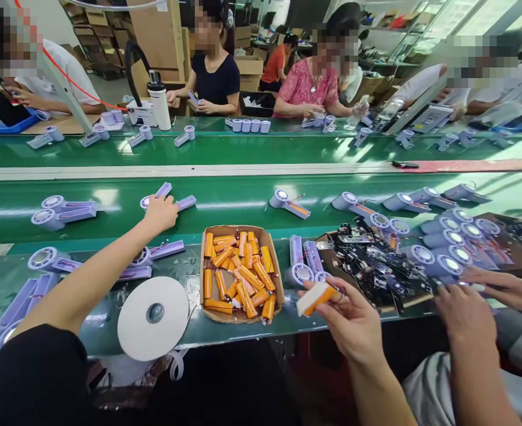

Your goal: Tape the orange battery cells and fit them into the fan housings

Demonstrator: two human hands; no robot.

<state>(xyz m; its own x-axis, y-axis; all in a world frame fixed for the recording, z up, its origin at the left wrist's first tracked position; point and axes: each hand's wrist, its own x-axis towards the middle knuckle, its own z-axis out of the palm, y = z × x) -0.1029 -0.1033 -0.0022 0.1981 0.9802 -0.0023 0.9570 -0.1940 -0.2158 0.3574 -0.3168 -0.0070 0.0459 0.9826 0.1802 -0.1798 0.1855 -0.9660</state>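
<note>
My left hand [162, 213] is stretched out over the green belt, its fingers closed on a lavender handheld fan housing [163, 190]; its fingertips are partly hidden. Near the table edge, my right hand [354, 322] pinches an orange battery cell [327, 294] with a white strip along one side. Between my hands a cardboard tray [206, 278] holds many orange cells in a loose heap. A large white roll of tape [137, 316] lies flat to its left. Two more fan housings [302, 273] lie just beyond my right hand.
Black circuit parts [371, 260] are heaped in a box at right, beside grouped fan housings [447, 238]. A co-worker's hands [469, 302] work close on my right. Other people sit across the belt [234, 207]. More housings [48, 259] lie under my left forearm.
</note>
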